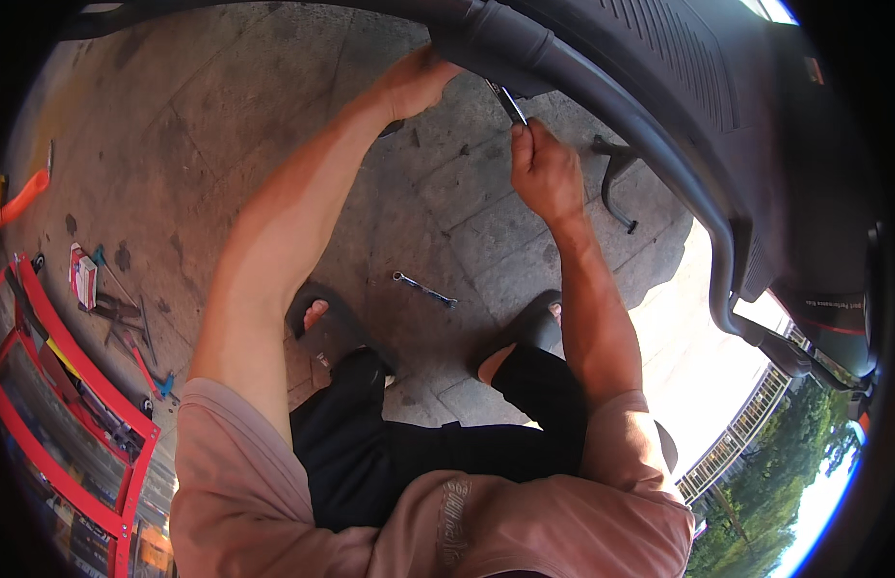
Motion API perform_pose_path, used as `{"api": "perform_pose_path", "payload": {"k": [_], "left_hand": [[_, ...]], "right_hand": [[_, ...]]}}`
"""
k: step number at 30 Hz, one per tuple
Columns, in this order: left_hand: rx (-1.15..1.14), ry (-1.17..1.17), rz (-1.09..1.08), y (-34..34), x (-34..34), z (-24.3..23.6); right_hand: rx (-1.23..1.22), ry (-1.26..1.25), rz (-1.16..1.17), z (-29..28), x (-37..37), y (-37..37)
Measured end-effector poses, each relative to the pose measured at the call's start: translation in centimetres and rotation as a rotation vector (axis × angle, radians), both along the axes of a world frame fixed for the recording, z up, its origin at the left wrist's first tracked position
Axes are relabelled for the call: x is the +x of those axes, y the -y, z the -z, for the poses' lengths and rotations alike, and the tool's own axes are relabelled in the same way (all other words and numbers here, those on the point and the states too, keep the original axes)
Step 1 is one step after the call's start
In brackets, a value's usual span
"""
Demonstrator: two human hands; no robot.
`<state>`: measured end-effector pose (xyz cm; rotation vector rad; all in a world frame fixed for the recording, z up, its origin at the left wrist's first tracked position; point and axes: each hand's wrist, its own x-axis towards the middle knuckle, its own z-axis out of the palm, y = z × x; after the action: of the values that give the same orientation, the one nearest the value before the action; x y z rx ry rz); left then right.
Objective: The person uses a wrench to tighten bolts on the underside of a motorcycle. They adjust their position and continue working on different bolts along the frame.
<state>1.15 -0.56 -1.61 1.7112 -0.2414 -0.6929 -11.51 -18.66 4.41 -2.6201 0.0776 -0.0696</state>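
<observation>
My right hand (pixel 549 171) is closed around the lower end of a wrench (pixel 508 102), a slim shiny metal shaft. Its far end runs up under a black vehicle part (pixel 496 60) and is hidden there. My left hand (pixel 419 81) reaches up to the same part from the left. The part covers its fingers, so what they touch or hold does not show. On the floor between my feet lies a combination wrench (pixel 424 289), tilted down to the right.
A black tube (pixel 650 159) curves along the vehicle's body, with a stand leg (pixel 616 188) beneath it. At left are a red tool cart (pixel 134 491), loose hand tools (pixel 139 347) and a small red-and-white box (pixel 82 275). A railing (pixel 737 433) stands at right.
</observation>
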Motion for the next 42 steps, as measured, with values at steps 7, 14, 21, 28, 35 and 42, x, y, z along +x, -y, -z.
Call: {"api": "perform_pose_path", "payload": {"k": [7, 14, 21, 28, 35, 42], "left_hand": [[-0.193, -0.078, -0.013, 0.0, 0.1, -0.1], [-0.106, -0.008, 0.033, -0.1, 0.1, -0.4], [-0.188, -0.042, -0.013, -0.1, -0.1, -0.4], [-0.181, 0.037, -0.059, -0.1, -0.1, 0.6], [-0.08, 0.25, -0.063, 0.0, 0.1, 0.6], [-0.033, 0.237, -0.042, 0.0, 0.2, 0.4]], "right_hand": [[0.087, 0.123, 0.118, 2.2, -0.2, -1.9], [0.051, 0.108, 0.149, 1.6, -1.3, -1.7], [0.407, 0.14, 0.306, 5.4, -0.8, -6.8], [0.77, 0.183, 0.439, 8.6, 0.4, -12.7], [0.88, 0.337, 0.454, 8.3, 2.5, -15.1], [0.787, 0.197, 0.292, 9.1, 1.2, -11.3]]}}
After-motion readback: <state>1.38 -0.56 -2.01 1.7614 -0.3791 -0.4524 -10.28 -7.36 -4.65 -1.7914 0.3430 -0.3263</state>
